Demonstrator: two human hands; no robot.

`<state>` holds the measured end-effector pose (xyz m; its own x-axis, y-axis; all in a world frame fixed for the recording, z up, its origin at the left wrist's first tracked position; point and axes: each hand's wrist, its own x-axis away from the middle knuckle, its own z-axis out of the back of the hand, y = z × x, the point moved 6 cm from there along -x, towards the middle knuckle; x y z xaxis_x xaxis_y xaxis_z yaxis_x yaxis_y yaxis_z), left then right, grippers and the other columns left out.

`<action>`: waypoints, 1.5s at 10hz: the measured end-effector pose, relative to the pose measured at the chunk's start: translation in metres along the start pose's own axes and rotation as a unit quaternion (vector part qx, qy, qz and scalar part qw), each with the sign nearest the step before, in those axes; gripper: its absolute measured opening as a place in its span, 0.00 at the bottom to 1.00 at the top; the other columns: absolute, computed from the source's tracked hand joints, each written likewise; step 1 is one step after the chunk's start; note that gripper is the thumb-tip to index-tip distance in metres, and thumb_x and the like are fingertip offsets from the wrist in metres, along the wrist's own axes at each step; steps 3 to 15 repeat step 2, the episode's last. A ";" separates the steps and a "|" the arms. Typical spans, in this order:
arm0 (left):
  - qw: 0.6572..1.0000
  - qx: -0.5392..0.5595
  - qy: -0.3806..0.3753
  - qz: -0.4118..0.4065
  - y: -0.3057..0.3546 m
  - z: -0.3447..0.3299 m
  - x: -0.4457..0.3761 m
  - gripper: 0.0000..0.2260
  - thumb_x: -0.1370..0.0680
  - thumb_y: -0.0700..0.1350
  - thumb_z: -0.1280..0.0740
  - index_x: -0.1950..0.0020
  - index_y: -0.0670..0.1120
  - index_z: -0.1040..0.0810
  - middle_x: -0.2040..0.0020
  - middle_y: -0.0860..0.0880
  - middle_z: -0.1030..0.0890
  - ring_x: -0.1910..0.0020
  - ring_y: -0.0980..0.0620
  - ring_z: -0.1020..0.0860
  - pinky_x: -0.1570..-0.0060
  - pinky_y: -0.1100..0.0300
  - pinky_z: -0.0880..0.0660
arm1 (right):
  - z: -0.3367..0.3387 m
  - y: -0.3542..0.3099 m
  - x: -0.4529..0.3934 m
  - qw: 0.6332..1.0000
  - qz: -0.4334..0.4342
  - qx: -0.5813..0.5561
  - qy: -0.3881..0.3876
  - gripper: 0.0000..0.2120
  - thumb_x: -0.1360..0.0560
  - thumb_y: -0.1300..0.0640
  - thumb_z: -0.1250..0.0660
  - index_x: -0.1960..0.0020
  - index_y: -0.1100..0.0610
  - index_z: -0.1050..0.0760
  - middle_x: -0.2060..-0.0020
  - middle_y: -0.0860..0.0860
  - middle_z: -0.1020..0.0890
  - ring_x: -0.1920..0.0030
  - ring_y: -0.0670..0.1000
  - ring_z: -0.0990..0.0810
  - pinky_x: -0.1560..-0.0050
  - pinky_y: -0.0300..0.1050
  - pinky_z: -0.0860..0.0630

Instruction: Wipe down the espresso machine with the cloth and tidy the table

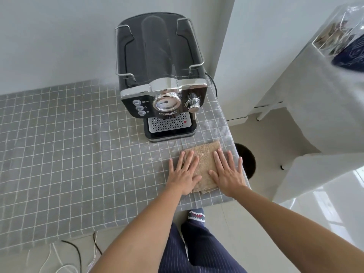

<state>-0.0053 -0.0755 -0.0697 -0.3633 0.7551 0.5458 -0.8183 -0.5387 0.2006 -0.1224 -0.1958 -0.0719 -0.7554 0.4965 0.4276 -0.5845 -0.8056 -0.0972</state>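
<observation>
Your left hand [184,172] and right hand [228,171] lie flat, fingers spread, pressing the folded tan terry cloth [203,164]; neither grip is closed on anything. Cloth sits on the grey grid-patterned worktop [69,144], near its right edge, just in front of the black-and-chrome espresso machine [161,75]. Likely the tidy step: cloth being smoothed. Next probably means lifting both hands off.

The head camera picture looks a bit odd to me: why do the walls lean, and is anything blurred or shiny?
Head view: the wide-angle lens bends straight lines, so the walls and table edges splay outward. The espresso machine top shows a pale glare streak. The clear box at upper right is smeared. Both hands, left hand and right hand, and the cloth look sharp in soft, even light.
</observation>
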 end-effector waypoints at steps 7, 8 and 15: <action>0.986 0.088 0.139 0.038 -0.034 0.021 0.028 0.27 0.18 0.58 0.53 0.23 0.57 0.64 0.24 0.52 0.70 0.24 0.47 0.66 0.30 0.40 0.68 | 0.017 -0.035 -0.011 0.999 -0.038 0.019 0.023 0.31 0.19 0.49 0.54 0.20 0.58 0.59 0.21 0.57 0.62 0.25 0.56 0.73 0.38 0.60 0.84; 0.986 0.088 0.139 0.038 -0.034 0.021 0.028 0.27 0.18 0.58 0.53 0.23 0.57 0.64 0.24 0.52 0.70 0.24 0.47 0.66 0.30 0.40 0.68 | 0.017 -0.035 -0.011 0.999 -0.038 0.019 0.023 0.31 0.19 0.49 0.54 0.20 0.58 0.59 0.21 0.57 0.62 0.25 0.56 0.73 0.38 0.60 0.84; 0.986 0.088 0.139 0.038 -0.034 0.021 0.028 0.27 0.18 0.58 0.53 0.23 0.57 0.64 0.24 0.52 0.70 0.24 0.47 0.66 0.30 0.40 0.68 | 0.017 -0.035 -0.011 0.999 -0.038 0.019 0.023 0.31 0.19 0.49 0.54 0.20 0.58 0.59 0.21 0.57 0.62 0.25 0.56 0.73 0.38 0.60 0.84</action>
